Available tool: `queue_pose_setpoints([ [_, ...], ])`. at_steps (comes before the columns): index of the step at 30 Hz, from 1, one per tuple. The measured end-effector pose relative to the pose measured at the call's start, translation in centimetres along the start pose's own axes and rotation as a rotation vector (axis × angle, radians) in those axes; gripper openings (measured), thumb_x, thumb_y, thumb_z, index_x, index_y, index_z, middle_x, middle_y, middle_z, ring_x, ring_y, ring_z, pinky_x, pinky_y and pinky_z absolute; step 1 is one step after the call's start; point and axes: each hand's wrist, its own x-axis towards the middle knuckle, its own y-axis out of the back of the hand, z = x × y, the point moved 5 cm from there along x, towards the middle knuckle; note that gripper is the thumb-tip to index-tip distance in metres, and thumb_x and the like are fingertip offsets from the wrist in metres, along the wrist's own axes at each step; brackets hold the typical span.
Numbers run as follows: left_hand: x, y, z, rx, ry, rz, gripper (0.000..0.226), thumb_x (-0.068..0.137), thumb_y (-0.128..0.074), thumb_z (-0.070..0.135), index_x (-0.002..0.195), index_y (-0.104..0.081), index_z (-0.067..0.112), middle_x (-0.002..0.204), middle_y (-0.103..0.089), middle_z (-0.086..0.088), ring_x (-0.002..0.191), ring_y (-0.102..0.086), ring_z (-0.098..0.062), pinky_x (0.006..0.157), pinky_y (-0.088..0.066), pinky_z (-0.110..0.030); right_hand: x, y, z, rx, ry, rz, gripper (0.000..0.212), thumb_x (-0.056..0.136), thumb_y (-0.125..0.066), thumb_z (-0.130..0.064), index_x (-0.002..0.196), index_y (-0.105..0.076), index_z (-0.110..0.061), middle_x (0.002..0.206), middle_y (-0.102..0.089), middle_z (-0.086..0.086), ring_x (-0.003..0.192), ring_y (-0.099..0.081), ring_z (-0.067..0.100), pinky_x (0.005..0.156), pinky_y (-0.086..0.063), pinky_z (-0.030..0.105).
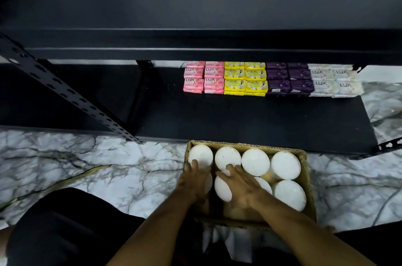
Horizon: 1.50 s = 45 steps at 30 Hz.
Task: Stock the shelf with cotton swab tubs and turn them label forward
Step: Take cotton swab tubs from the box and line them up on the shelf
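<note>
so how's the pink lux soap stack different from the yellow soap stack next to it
The pink Lux soap stack sits at the left end of the row; the yellow soap stack is second, flanked by pink and purple. The pink wrappers read Lux; the yellow ones carry another name and a figure. Both stand two columns wide on the lower shelf.

Both hands (196, 181) (241, 187) down, fingers (226, 171) spread

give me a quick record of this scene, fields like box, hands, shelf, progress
box: cardboard box on marble floor, two rows of white tubs
left hand: on the left-column tubs
right hand: resting on a near-row tub
shelf: black, soap bars stacked at the back, front bare
progress: no tubs on shelf yet
</note>
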Motion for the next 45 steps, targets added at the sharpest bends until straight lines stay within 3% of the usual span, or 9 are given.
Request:
queue_pose_setpoints([
  [5,-1.9,4.9,0.7,0.033,-0.033,-0.041,0.096,0.070,-0.075,0.048,0.146,-0.020,0.032,0.146,-0.021,-0.019,0.136,-0.019,-0.043,0.100,-0.042,-0.051,-0.9,2.4,0.1,0.017,-0.014,-0.005,0.099,0.064,-0.074,-0.049,0.144,-0.016,-0.039,0.144,-0.021,0.003,0.132,-0.026,0.029,0.099,-0.038,0.043],
  [10,-4.7,10.1,0.7,0.050,-0.054,0.074,0.100,0.067,-0.078,0.050,0.147,-0.020,0.034,0.142,-0.027,-0.012,0.132,-0.025,-0.035,0.100,-0.044,-0.048,-2.4,8.3,-0.4,-0.031,0.014,0.066,0.092,0.062,-0.073,-0.048,0.140,-0.026,-0.035,0.128,-0.029,0.000,0.119,-0.034,0.026,0.088,-0.039,0.038],
  [19,-9.8,20.2,0.5,0.060,-0.064,0.279,0.104,0.063,-0.069,0.063,0.148,-0.015,0.037,0.128,-0.032,-0.005,0.120,-0.032,-0.027,0.090,-0.045,-0.041,-6.7,19.0,-3.1,-0.194,0.050,0.175,0.102,0.064,-0.067,-0.059,0.148,-0.015,-0.035,0.125,-0.030,0.001,0.114,-0.033,0.023,0.093,-0.035,0.036],
  [24,-14.1,26.5,0.8,0.094,-0.083,0.345,0.102,0.058,-0.065,0.066,0.145,-0.017,0.041,0.121,-0.037,-0.003,0.118,-0.035,-0.025,0.090,-0.045,-0.040,-9.7,25.0,-5.3,-0.189,0.067,0.213,0.097,0.058,-0.066,-0.062,0.142,-0.021,-0.041,0.129,-0.032,0.000,0.127,-0.030,0.026,0.102,-0.031,0.042],
  [31,-19.6,34.8,0.4,0.133,-0.088,0.429,0.097,0.062,-0.064,0.064,0.145,-0.017,0.047,0.111,-0.037,0.003,0.112,-0.038,-0.019,0.086,-0.043,-0.036,-14.0,33.5,-9.4,-0.272,0.095,0.335,0.069,0.058,-0.062,-0.064,0.122,-0.041,-0.046,0.099,-0.042,-0.007,0.091,-0.049,0.018,0.073,-0.038,0.035],
  [41,-24.1,42.1,-1.0,0.156,-0.084,0.447,0.088,0.065,-0.064,0.062,0.141,-0.020,0.056,0.109,-0.039,0.008,0.101,-0.040,-0.014,0.088,-0.047,-0.036,-16.1,39.9,-12.7,-0.288,0.142,0.405,0.077,0.062,-0.063,-0.067,0.133,-0.036,-0.050,0.108,-0.042,-0.010,0.098,-0.048,0.015,0.074,-0.037,0.032],
  [45,-24.5,44.3,-1.7,0.153,-0.074,0.475,0.085,0.064,-0.065,0.062,0.139,-0.025,0.057,0.107,-0.040,0.007,0.105,-0.044,-0.018,0.090,-0.048,-0.041,-16.6,43.1,-13.5,-0.262,0.144,0.441,0.076,0.063,-0.064,-0.066,0.133,-0.040,-0.047,0.106,-0.043,-0.013,0.108,-0.047,0.015,0.087,-0.044,0.036],
])
